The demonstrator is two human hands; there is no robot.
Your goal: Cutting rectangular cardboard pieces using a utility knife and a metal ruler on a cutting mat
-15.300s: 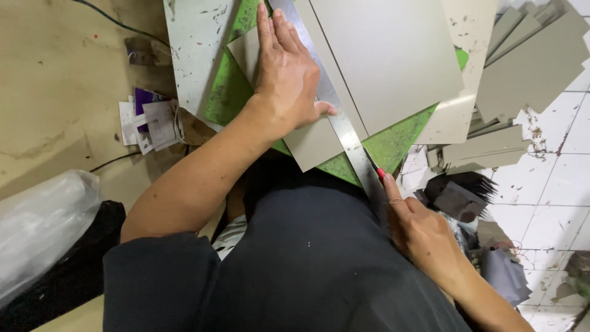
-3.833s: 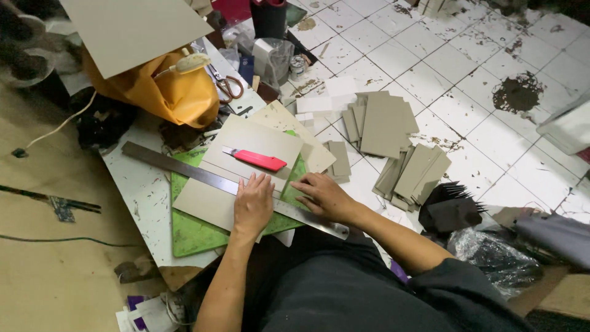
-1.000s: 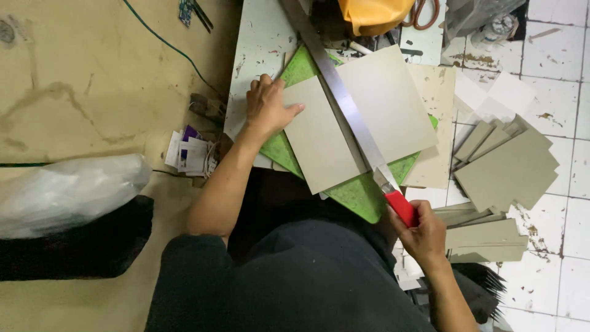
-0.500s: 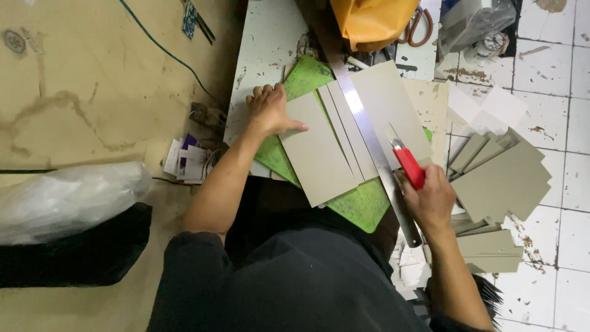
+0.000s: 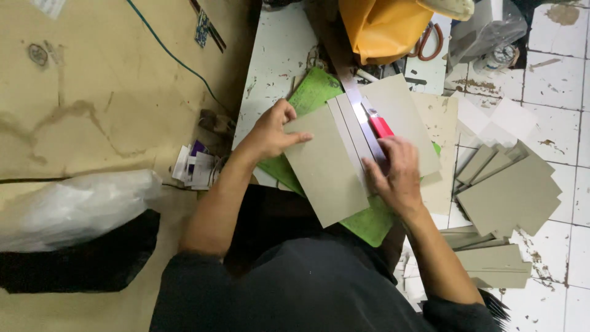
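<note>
I see both hands over the grey board sheet (image 5: 326, 172), which lies on the green cutting mat (image 5: 369, 224) near the front edge of the worktop (image 5: 270, 67). The left hand (image 5: 270, 132) pinches the sheet's left edge, thumb on top, fingers spread narrow. The right hand (image 5: 396, 175) lies palm down across the steel ruler (image 5: 362, 120) and closes on the red-handled knife (image 5: 381, 126), whose handle shows just beyond the fingertips.

Change noted: half a second ago the right hand held the knife nearer the front edge of the mat, blade end low; now the knife lies further up the ruler under a flattened hand. Two narrow strips (image 5: 345, 132) stand parted from the sheet, lying parallel just left of the ruler. I judge that a cut has been completed and the sheet is being shifted for the following one.

Against the frame of one second ago, the sheet is narrower and the left hand has moved from the mat onto the sheet.

Right of the worktop, cut grey pieces (image 5: 510, 190) lie stacked on the tiled floor (image 5: 553, 67). At the far edge sits an orange bag (image 5: 381, 27).
</note>
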